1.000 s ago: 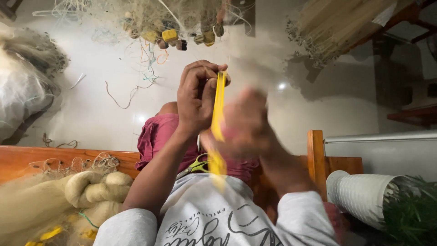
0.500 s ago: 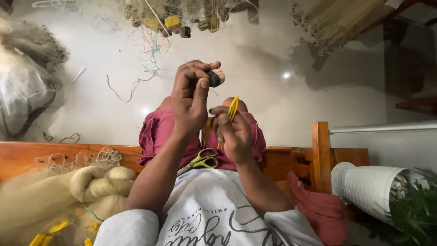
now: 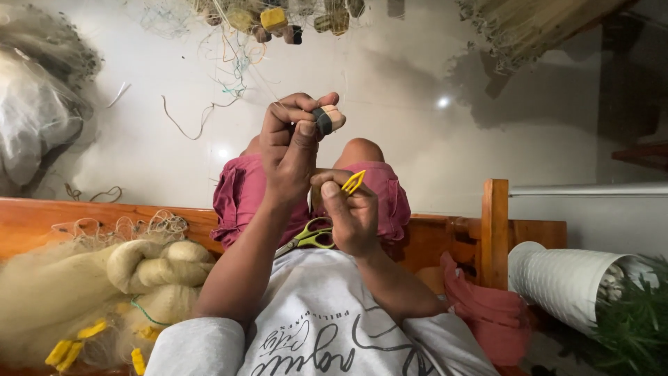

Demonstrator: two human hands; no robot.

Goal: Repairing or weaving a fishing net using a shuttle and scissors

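My left hand (image 3: pixel 296 150) is raised in front of me and pinches a small tan float with a black band (image 3: pixel 328 119) between thumb and fingers. Thin net line runs from it up toward a bunch of floats (image 3: pixel 275 19) at the top. Just below, my right hand (image 3: pixel 351 219) is closed on a yellow netting needle (image 3: pixel 353 182), whose tip sticks up past the thumb. Scissors with yellow-green handles (image 3: pixel 311 238) lie on my lap under both hands. I sit in a white shirt and pink shorts (image 3: pixel 236 198).
A wooden bench (image 3: pixel 495 230) runs across under me. A heap of pale fishing net (image 3: pixel 83 285) with yellow floats lies on it at the left. A red cloth (image 3: pixel 490 310) and a white ribbed pot (image 3: pixel 563 282) with a green plant are at the right. A plastic bag (image 3: pixel 35 118) sits far left.
My right hand has dropped from in front of the left hand down toward my lap, taking the yellow needle with it. The left hand stays raised, and the float now shows in its fingers.
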